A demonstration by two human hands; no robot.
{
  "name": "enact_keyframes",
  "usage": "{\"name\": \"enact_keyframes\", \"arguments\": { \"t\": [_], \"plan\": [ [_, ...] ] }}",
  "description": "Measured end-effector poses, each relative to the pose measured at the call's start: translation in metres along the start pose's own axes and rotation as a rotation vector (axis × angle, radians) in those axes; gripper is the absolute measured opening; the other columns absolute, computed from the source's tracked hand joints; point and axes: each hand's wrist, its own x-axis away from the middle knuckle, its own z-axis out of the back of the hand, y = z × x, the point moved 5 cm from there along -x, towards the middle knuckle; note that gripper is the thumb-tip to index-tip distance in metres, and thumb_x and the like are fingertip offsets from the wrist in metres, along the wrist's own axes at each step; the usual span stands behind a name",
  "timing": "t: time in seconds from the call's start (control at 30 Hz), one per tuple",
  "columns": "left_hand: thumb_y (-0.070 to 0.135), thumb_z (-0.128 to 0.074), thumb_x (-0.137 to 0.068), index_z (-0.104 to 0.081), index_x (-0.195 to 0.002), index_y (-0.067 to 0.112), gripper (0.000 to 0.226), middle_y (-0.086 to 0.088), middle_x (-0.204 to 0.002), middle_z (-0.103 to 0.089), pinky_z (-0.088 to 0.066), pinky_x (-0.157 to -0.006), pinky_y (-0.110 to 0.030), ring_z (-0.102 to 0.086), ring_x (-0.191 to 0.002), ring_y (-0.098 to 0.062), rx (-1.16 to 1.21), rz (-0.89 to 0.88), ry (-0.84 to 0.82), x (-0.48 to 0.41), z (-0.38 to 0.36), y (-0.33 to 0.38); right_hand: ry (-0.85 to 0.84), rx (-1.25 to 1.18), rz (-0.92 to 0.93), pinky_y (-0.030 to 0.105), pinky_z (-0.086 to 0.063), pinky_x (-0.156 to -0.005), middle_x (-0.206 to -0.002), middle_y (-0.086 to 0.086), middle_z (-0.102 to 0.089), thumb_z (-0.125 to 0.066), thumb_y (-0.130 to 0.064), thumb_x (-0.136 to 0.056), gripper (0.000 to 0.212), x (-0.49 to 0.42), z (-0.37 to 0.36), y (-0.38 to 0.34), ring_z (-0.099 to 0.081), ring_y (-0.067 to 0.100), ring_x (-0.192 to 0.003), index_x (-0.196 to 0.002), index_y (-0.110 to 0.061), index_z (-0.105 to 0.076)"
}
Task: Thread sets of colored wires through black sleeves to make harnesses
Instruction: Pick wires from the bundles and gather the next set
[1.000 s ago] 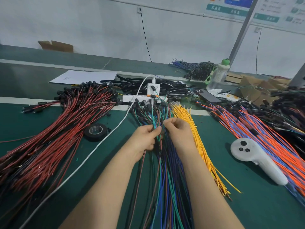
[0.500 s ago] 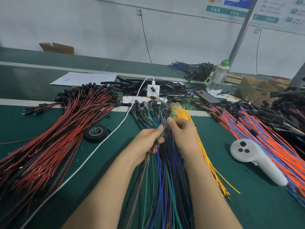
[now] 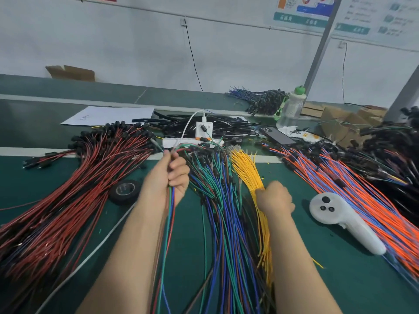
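Tape roll [image 3: 125,191], white controller [image 3: 340,214] flanking wire bundles [image 3: 222,200]

No word, number or brand can be read here. The wall poster [image 3: 303,10] at the upper right of the frame carries white lettering on teal bars beneath blue and orange charts, all too blurred to make out. The second poster [image 3: 374,19] further right shows rows of small print beside teal icons, equally illegible. A sheet of paper [image 3: 108,115] left of centre on the bench bears a few faint handwritten marks that cannot be deciphered. A white packet [image 3: 306,136] right of centre has orange printing, too small to tell.
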Motion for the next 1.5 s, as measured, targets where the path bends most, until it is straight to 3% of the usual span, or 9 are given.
{"name": "enact_keyframes", "arguments": {
  "t": [0.23,0.43,0.6,0.8,0.93,1.03,1.2,1.33,1.5],
  "plan": [
    [0.019,-0.042,-0.093,-0.052,-0.094,0.016,0.011,0.008,-0.057,-0.044,-0.03,-0.034,-0.009,-0.034,-0.039,0.001,-0.313,-0.231,-0.31,0.022,-0.056,0.014,0.031,-0.176,0.031,0.03,-0.043,-0.069,-0.101,0.015,-0.066,-0.052,-0.017,-0.095,0.02,-0.005,0.007,0.005,-0.059,0.032,-0.088,-0.103,-0.004,-0.064],
    [0.021,-0.035,-0.103,-0.05,-0.086,0.008,0.027,0.006,-0.048,-0.036,-0.017,-0.028,-0.013,-0.024,-0.033,-0.001,-0.635,0.048,0.079,-0.004,-0.027,-0.021,0.0,-0.105,0.032,0.035,-0.045,-0.077,-0.092,0.012,-0.057,-0.053,-0.014,-0.092,0.009,-0.004,0.001,-0.005,-0.057,0.031,-0.089,-0.093,-0.005,-0.056],
    [0.021,-0.032,-0.104,-0.048,-0.083,0.007,0.03,0.003,-0.054,-0.036,-0.017,-0.029,-0.013,-0.024,-0.032,-0.002,-0.721,0.155,0.189,-0.018,-0.014,-0.051,0.141,-0.319,0.034,0.038,-0.049,-0.086,-0.1,0.013,-0.065,-0.05,-0.019,-0.096,0.022,-0.004,0.016,-0.001,-0.06,0.034,-0.102,-0.104,-0.005,-0.064],
    [0.018,-0.031,-0.105,-0.048,-0.106,0.0,0.025,-0.012,-0.082,-0.061,-0.053,-0.052,-0.024,-0.056,-0.061,-0.015,-0.592,0.141,0.217,-0.029,-0.027,-0.084,0.318,-0.352,0.205,0.029,-0.036,-0.068,-0.102,0.012,-0.066,-0.05,-0.023,-0.097,0.019,0.009,0.043,-0.014,-0.058,0.028,-0.092,-0.096,-0.008,-0.061],
    [0.018,-0.037,-0.102,-0.057,-0.093,0.006,0.025,-0.011,-0.081,-0.06,-0.042,-0.062,-0.028,-0.055,-0.064,-0.018,-0.714,0.142,0.268,-0.043,-0.038,-0.101,0.052,-0.301,0.514,0.031,-0.038,-0.07,-0.101,0.013,-0.068,-0.052,-0.021,-0.095,0.015,0.035,0.033,-0.045,-0.059,0.03,-0.095,-0.1,-0.011,-0.061],
    [0.018,-0.035,-0.103,-0.049,-0.071,0.012,0.036,-0.002,-0.056,-0.058,-0.043,-0.053,-0.025,-0.057,-0.055,-0.016,-0.607,0.078,0.247,-0.049,-0.059,-0.089,-0.046,-0.441,0.634,0.029,-0.042,-0.068,-0.081,-0.002,-0.067,-0.057,-0.021,-0.093,0.012,0.039,0.051,-0.042,-0.06,0.017,-0.073,-0.085,-0.023,-0.065],
    [0.016,-0.033,-0.102,-0.044,-0.069,0.013,0.035,0.007,-0.042,-0.034,-0.027,-0.029,-0.013,-0.033,-0.03,-0.001,0.004,-0.019,-0.048,-0.043,-0.104,-0.013,0.349,-0.254,0.203,0.032,-0.043,-0.076,-0.099,0.014,-0.07,-0.051,-0.017,-0.094,0.022,-0.012,0.1,0.027,-0.062,0.031,-0.097,-0.1,-0.008,-0.07],
    [0.022,-0.035,-0.1,-0.048,-0.07,0.012,0.034,0.009,-0.041,-0.026,-0.02,-0.025,-0.018,-0.024,-0.027,-0.005,-0.172,0.035,-0.131,-0.048,-0.134,-0.022,0.108,0.091,0.15,0.037,-0.045,-0.092,-0.117,0.023,-0.063,-0.046,-0.01,-0.092,0.028,-0.046,0.083,0.031,-0.057,0.036,-0.113,-0.111,0.001,-0.065],
    [0.024,-0.028,-0.104,-0.047,-0.079,0.01,0.035,0.01,-0.037,-0.027,-0.011,-0.026,-0.011,-0.02,-0.026,0.0,-0.484,0.125,-0.041,-0.073,-0.124,-0.086,0.04,0.12,0.145,0.04,-0.035,-0.106,-0.137,0.028,-0.045,-0.051,-0.017,-0.094,0.039,-0.069,0.056,0.007,-0.043,0.038,-0.129,-0.127,0.004,-0.05]
  ]
}}
